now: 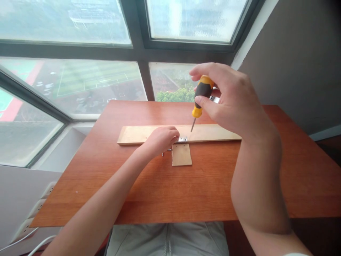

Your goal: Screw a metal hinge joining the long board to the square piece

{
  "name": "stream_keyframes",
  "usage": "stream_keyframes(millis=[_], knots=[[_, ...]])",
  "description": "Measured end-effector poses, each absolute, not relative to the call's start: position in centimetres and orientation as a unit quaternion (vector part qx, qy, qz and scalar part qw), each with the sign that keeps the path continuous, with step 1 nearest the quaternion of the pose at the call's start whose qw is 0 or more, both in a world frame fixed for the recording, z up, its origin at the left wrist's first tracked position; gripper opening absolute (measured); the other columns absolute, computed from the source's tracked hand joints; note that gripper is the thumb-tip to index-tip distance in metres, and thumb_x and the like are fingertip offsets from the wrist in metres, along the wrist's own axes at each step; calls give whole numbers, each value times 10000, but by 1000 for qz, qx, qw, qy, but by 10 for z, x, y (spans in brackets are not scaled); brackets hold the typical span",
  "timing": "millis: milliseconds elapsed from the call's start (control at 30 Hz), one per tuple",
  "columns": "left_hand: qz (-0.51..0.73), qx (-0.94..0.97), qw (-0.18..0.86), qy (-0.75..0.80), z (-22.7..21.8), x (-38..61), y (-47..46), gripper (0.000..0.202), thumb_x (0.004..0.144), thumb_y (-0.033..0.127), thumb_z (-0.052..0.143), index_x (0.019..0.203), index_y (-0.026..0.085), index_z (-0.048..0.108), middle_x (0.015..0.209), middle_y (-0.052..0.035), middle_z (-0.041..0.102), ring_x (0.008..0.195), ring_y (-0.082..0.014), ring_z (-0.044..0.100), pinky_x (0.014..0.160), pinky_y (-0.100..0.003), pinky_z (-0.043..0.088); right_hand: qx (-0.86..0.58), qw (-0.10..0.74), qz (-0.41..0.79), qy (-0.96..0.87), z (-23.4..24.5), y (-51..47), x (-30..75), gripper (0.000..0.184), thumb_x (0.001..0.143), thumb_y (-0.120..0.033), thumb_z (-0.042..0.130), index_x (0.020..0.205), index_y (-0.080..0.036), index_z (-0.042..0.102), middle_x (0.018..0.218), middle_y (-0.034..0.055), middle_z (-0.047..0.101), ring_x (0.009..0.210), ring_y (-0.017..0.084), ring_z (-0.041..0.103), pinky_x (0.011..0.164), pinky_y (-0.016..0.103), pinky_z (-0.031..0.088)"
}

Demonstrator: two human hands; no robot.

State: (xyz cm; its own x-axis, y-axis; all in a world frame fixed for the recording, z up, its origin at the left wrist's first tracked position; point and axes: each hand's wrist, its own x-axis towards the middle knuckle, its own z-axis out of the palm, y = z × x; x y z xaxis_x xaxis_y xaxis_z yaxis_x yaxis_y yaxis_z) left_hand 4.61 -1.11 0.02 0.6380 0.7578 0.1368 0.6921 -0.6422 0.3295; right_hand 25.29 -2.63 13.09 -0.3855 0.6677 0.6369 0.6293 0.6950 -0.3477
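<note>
In the head view my right hand [229,96] is raised over the table, closed around the yellow and black handle of a screwdriver [204,91]. Its thin shaft slants down, with the tip above a long pale wooden board [138,134]. My left hand [163,138] rests at the board's near edge, fingers closed at the left end of a shiny metal hinge [182,140]; the fingers hide part of it. Just in front of the hinge lies a small wooden piece [182,156] with dark holes along its top edge. Small metal parts [166,153] lie beside it, partly hidden.
The board and small pieces lie on a reddish-brown wooden table [170,192]. Large framed windows [101,80] stand behind and to the left. Wall sockets [37,208] with white cables are below the table's left edge. A grey wall [301,67] rises at right.
</note>
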Motion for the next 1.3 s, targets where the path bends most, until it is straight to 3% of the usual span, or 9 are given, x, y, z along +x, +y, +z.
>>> stream_keyframes(millis=[300, 533, 667, 1000, 1133, 1300], knots=[[110, 875, 104, 459, -3, 49, -15, 149, 942, 239, 552, 904, 194, 689, 1015, -40, 726, 813, -192, 661, 693, -278, 435, -401, 393, 16, -828, 134, -28, 254, 413, 842, -107, 583, 1183, -340, 602, 1219, 34, 685, 1099, 295, 653, 870, 496, 591], [60, 917, -72, 387, -11, 55, -15, 195, 1003, 245, 446, 928, 152, 601, 962, -96, 651, 902, -242, 598, 778, -346, 426, -405, 387, 17, -828, 133, -26, 254, 420, 830, -98, 589, 1176, -336, 606, 1237, 39, 682, 1115, 302, 650, 877, 508, 589], [24, 933, -111, 342, -11, 56, -9, 205, 1020, 240, 429, 907, 153, 576, 917, -87, 630, 867, -229, 576, 720, -326, 403, -404, 386, 13, -829, 132, -25, 255, 409, 847, -118, 567, 1193, -334, 600, 1245, 37, 677, 1140, 300, 639, 871, 503, 594], [18, 942, -107, 318, -9, 53, 1, 312, 1030, 334, 446, 861, 146, 629, 851, -80, 671, 785, -204, 602, 621, -297, 351, -416, 372, 27, -829, 131, -23, 255, 395, 846, -114, 595, 1179, -326, 609, 1250, 34, 674, 1123, 288, 648, 903, 487, 576], [38, 929, -64, 362, -9, 57, 2, 412, 1018, 386, 458, 734, 157, 649, 738, -87, 671, 717, -205, 603, 575, -287, 308, -410, 371, 22, -833, 129, -21, 255, 404, 830, -109, 613, 1168, -330, 618, 1223, 28, 686, 1093, 290, 657, 898, 497, 577], [98, 899, 16, 426, -8, 59, 1, 547, 1001, 445, 448, 538, 170, 540, 615, -77, 618, 605, -186, 563, 540, -285, 232, -409, 367, 10, -835, 128, -20, 256, 402, 821, -118, 617, 1162, -331, 624, 1201, 32, 699, 1064, 298, 660, 880, 517, 587]])
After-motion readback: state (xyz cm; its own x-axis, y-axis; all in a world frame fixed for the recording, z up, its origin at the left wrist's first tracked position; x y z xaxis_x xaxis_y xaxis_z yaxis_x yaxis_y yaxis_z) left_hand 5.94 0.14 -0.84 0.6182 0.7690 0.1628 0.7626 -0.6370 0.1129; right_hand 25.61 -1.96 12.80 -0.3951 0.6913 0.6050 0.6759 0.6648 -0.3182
